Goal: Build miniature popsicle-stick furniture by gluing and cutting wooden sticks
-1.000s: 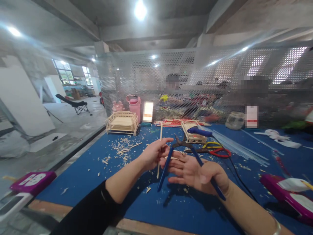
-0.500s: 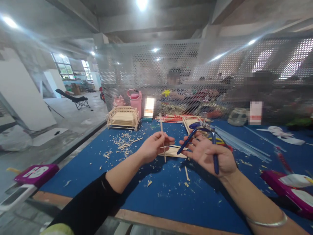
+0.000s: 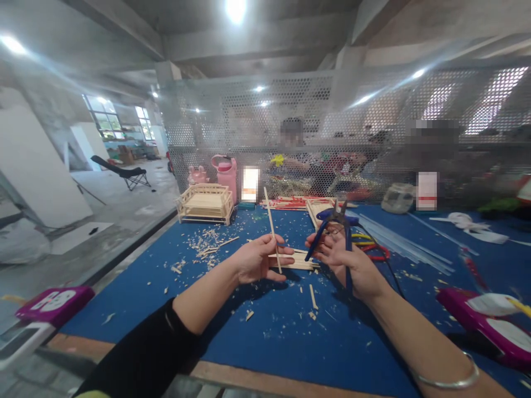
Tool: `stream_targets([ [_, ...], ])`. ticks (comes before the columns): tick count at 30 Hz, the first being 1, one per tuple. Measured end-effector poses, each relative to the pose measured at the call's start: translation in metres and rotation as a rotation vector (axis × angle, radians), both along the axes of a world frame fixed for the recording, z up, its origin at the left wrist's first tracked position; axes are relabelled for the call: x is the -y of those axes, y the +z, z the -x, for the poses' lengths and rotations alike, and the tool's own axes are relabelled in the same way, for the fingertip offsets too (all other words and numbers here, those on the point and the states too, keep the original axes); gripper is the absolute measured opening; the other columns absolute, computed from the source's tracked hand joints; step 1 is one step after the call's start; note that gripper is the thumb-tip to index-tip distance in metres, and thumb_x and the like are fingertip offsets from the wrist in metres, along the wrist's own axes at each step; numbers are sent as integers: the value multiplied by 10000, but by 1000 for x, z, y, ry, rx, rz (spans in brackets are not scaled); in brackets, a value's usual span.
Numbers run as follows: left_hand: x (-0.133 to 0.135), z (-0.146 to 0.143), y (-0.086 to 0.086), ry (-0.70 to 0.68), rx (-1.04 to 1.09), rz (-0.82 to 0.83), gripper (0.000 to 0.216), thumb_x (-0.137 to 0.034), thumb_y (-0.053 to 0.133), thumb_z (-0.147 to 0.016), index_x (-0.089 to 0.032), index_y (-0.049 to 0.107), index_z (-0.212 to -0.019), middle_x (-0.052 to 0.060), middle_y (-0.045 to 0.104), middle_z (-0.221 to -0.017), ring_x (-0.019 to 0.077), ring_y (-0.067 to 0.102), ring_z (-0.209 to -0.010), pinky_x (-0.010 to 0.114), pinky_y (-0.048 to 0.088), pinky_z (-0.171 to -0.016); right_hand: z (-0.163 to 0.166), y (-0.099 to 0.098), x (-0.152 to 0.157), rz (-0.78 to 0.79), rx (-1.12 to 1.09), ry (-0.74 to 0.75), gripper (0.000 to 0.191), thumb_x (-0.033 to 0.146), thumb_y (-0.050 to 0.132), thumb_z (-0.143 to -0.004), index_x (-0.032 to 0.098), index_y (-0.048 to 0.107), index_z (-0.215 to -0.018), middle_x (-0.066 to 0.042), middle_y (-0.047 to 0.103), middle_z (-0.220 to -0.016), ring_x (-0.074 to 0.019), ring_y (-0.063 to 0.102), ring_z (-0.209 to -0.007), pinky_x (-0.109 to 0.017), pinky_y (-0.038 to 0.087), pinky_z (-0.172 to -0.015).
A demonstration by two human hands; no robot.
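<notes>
A thin pale wooden stick is pinched between the thumb and fingers of my left hand; it leans a little to the left, its other fingers spread. My right hand holds blue-handled pliers, jaws pointing up and handles apart. Below and behind the hands lies a bundle of wooden sticks on the blue table. A small wooden frame lies behind the right hand, partly hidden by the pliers.
A miniature wooden bed-like model stands at the back left, before a pink bottle. Wood scraps litter the table. Red-tipped sticks, clear strips and a glass jar lie farther back. A perforated screen separates co-workers.
The pliers have turned, so their jaws now point up. The stick now tilts to the left, and the fingers of my left hand have spread. The view has shifted slightly.
</notes>
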State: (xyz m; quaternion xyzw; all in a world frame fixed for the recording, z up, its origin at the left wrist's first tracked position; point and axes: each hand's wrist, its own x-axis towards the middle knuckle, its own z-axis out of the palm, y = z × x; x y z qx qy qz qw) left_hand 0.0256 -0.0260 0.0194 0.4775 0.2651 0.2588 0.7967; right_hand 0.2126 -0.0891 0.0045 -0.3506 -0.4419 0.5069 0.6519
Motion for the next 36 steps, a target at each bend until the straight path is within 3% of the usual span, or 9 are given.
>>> stream_targets([
  [4, -3, 1, -2, -6, -25, -15, 131, -312, 537, -807, -190, 500, -839, 7, 546, -760, 125, 575, -690, 370, 517, -650, 0, -1, 0, -4, 40, -15, 584, 77, 515, -468, 278, 444, -1012, 10, 584, -877, -210, 549, -943, -382, 385, -875],
  [13, -4, 5, 1, 1, -135, -77, 144, -323, 538, -801, -193, 531, -862, 4, 546, -761, 124, 557, -695, 332, 481, -638, 0, -7, -2, 5, 257, -52, 638, 96, 517, -467, 277, 444, -1075, 2, 559, -932, -203, 522, -950, -354, 397, -852],
  [18, -8, 2, -4, 112, -303, -327, 205, -318, 570, -763, -151, 606, -877, -10, 539, -657, 72, 461, -568, 212, 377, -581, 0, -8, -2, -3, 584, -180, 634, 136, 491, -515, 240, 430, -1138, -35, 551, -1025, -220, 501, -1027, -378, 343, -942],
  [25, -14, 3, -4, 206, -475, -782, 342, -354, 467, -770, -130, 637, -963, -45, 458, -558, 74, 319, -488, 210, 244, -495, -1, -11, -3, 32, 909, -268, 677, 168, 449, -582, 184, 365, -1253, -95, 506, -1215, -237, 445, -1154, -387, 298, -999],
  [30, -11, 5, 3, 269, -530, -919, 375, -341, 407, -787, -121, 638, -983, -28, 461, -589, 94, 373, -553, 215, 289, -544, 0, -9, -2, 76, 983, -282, 683, 178, 434, -584, 147, 369, -1263, -108, 505, -1231, -227, 465, -1142, -362, 318, -989],
  [36, -6, 5, 5, 147, -618, -1024, 371, -323, 392, -805, -132, 643, -999, -24, 474, -604, 99, 377, -569, 210, 290, -546, 0, -11, -3, 22, 979, -253, 662, 161, 430, -577, 131, 394, -1238, -107, 494, -1253, -202, 465, -1144, -341, 294, -1010],
])
